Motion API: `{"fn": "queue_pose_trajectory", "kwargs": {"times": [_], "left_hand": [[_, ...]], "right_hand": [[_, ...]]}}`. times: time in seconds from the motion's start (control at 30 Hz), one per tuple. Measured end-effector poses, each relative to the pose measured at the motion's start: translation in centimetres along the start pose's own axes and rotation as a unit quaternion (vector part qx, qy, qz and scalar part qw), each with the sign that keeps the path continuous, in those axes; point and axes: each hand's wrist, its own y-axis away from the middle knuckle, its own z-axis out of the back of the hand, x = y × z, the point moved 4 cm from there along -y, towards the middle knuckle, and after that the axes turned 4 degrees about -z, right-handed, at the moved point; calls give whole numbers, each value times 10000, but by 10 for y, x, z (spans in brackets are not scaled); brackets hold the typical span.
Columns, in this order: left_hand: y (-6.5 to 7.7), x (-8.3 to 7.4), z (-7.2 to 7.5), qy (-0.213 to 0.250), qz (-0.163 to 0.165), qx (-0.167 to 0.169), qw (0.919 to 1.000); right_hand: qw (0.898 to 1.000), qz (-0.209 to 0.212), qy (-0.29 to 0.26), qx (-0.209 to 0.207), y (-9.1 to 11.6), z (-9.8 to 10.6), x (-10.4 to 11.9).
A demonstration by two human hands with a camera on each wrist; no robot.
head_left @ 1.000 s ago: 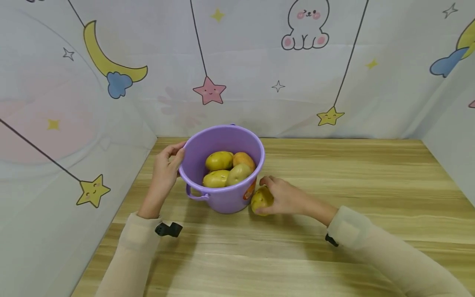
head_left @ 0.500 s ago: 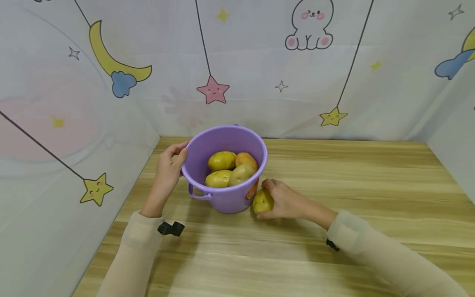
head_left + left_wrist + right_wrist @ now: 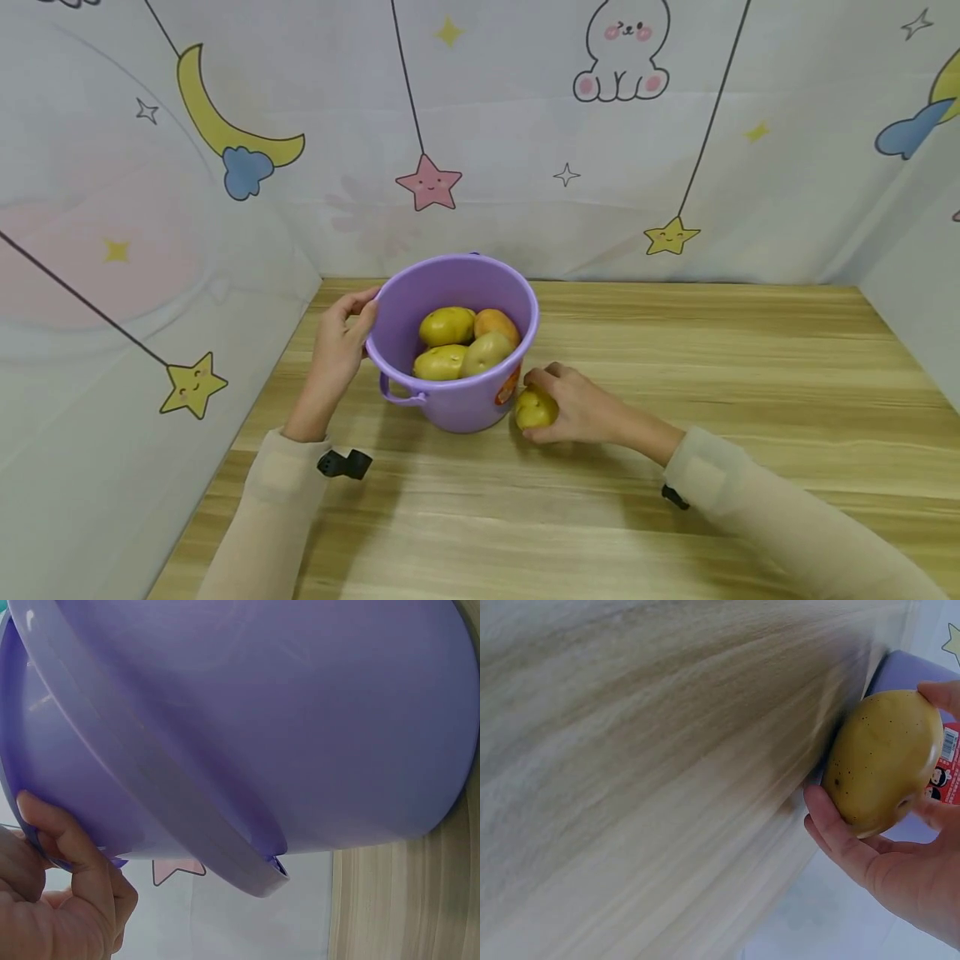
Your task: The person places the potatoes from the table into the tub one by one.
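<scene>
A purple bucket (image 3: 457,407) stands on the wooden table with several potatoes (image 3: 447,326) inside, yellow ones and an orange-tinted one. My left hand (image 3: 339,343) grips the bucket's rim at its left side, thumb and fingers on either side of the edge; the left wrist view shows those curled fingers (image 3: 82,862) by the rim and the bucket's handle hanging across its wall. Beside the bucket's right foot, my right hand (image 3: 576,407) holds one yellow potato (image 3: 535,409) between thumb and fingers. In the right wrist view that potato (image 3: 883,761) is close to the tabletop, with the bucket behind it.
The wood-grain table (image 3: 720,367) extends to the right and front of the bucket. White cloth with cartoon prints (image 3: 517,125) hangs behind it and on both sides. A red label (image 3: 949,765) is stuck on the bucket's wall.
My right hand and the potato have shifted slightly right, away from the bucket's wall. My left hand stays on the rim, and the view has moved a little.
</scene>
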Motion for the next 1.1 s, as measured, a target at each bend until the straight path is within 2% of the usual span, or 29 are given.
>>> {"fn": "queue_pose_trajectory", "kwargs": {"times": [0.6, 1.1], "left_hand": [[1, -3, 0, -122, 40, -35, 9999], [1, -4, 0, -79, 40, 4, 10000]], "right_hand": [[9999, -109, -32, -57, 7, 19, -6], [9982, -526, -213, -204, 8, 64, -6]]}}
